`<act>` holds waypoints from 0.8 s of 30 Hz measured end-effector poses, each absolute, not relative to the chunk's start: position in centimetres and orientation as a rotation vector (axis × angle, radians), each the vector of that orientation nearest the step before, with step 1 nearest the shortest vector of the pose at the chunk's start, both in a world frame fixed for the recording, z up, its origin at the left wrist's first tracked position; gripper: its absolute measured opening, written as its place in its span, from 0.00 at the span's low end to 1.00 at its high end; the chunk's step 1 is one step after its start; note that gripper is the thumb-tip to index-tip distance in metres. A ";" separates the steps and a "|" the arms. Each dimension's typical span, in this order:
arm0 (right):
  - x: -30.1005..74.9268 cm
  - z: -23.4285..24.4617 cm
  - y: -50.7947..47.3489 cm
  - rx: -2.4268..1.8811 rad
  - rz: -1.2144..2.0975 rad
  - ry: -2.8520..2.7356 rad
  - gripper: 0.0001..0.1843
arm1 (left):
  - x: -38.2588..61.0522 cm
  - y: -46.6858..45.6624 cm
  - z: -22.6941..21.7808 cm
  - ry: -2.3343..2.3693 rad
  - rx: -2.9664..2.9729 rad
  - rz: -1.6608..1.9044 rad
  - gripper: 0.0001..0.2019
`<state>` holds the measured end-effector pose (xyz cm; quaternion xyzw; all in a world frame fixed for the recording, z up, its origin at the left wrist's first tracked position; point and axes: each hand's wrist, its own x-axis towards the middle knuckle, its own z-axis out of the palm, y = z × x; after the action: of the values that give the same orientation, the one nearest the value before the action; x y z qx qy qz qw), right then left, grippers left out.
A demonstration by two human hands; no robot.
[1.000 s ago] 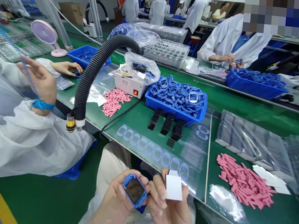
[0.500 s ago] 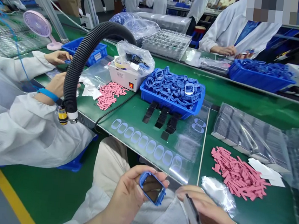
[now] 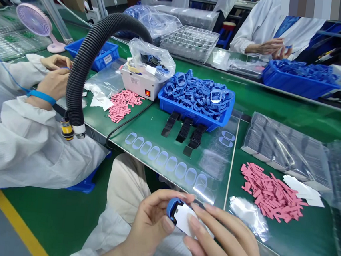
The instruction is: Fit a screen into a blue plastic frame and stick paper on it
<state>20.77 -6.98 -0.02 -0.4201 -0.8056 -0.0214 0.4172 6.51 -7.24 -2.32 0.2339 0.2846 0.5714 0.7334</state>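
My left hand (image 3: 144,228) is closed around a small blue plastic frame (image 3: 172,209), shaped like a watch case, just above my lap. A flat rectangular piece (image 3: 182,217) with a white face lies against the frame, covering most of it. With fingertips on that white face and edge, my right hand (image 3: 230,244) grips the piece from the right. The fingers hide its far end and the frame's right part. Beyond the hands, a row of thin rounded-rectangle films (image 3: 162,158) lies along the table's front edge.
A blue bin (image 3: 225,121) holds many blue frames, with dark strips (image 3: 184,130) in front. Pink strips (image 3: 273,192) and wrapped grey pieces (image 3: 286,147) lie right. A black hose (image 3: 81,67) arches left, near a co-worker's sleeve (image 3: 26,146). Another person sits opposite.
My right hand has moved left to my left hand. The piece it held tilted and apart now lies on the blue frame, white face showing, covering the frame's dark panel.
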 end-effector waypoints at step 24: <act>29.4 -5.1 -4.7 -1.518 -0.221 -1.712 0.04 | 8.6 -7.5 -4.0 0.761 0.165 0.972 0.17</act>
<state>29.43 -4.72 -5.05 -0.6025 -0.6796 -0.0876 0.4093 8.63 -7.51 -4.01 0.0774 0.3563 0.4551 0.8124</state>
